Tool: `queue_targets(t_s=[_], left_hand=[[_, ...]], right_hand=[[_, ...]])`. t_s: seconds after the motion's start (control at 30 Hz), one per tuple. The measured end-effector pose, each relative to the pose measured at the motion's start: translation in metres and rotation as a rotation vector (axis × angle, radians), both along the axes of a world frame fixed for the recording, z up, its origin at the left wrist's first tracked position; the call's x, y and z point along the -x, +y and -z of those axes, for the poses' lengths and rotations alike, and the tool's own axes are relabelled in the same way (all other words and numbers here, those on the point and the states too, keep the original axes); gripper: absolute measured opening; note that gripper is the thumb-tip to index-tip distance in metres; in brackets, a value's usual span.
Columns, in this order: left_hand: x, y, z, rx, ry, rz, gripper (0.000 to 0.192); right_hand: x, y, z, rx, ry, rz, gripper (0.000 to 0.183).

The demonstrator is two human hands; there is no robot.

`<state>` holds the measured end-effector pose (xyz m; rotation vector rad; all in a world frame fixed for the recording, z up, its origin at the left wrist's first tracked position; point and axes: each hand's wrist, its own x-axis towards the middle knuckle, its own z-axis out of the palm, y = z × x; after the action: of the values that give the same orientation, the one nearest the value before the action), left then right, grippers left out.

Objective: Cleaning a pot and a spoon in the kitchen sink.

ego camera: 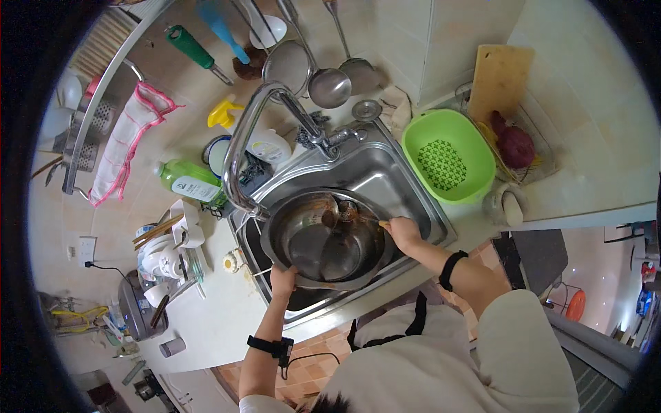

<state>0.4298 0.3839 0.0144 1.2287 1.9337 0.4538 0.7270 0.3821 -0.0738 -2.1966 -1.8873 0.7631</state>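
Note:
A large round metal pan [325, 253] rests over the stainless-steel sink [382, 170], dark and wet inside with brownish residue. My left hand [283, 280] grips its rim at the lower left. My right hand [404, 235] is closed around a thin handle with a yellowish end, at the pan's right side. That handle reaches into the pan towards a round metal ladle-like head [330, 214] and a small brown-stained piece [347, 210]; how these join is unclear. The chrome faucet [240, 155] arches over the pan's upper left.
A green plastic basket [483, 178] stands right of the sink. Left of it are a green detergent bottle [191, 180], a white spray bottle [268, 146] and a dish rack with bowls [165, 260]. Ladles [329, 88] and other utensils hang behind the faucet.

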Motion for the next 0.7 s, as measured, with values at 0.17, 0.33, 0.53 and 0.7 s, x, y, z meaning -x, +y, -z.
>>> queue_targets(t_s=[0.17,0.33,0.53,0.7], left_hand=[[0.005,0.000,0.004,0.062,0.008,-0.031,0.016],[0.007,0.003,0.008,0.122,0.018,-0.025,0.026],[0.008,0.003,0.007,0.126,0.024,-0.013,0.023],[0.003,0.002,0.001,0.115,0.028,-0.015,0.017]], right_hand=[[-0.014,-0.015,-0.029,0.031,0.015,-0.059,0.028],[-0.013,-0.019,-0.029,0.072,0.017,-0.174,0.028],[0.012,0.004,-0.025,0.176,-0.021,-0.177,0.019],[0.039,0.038,-0.038,0.244,-0.017,-0.094,0.020]])
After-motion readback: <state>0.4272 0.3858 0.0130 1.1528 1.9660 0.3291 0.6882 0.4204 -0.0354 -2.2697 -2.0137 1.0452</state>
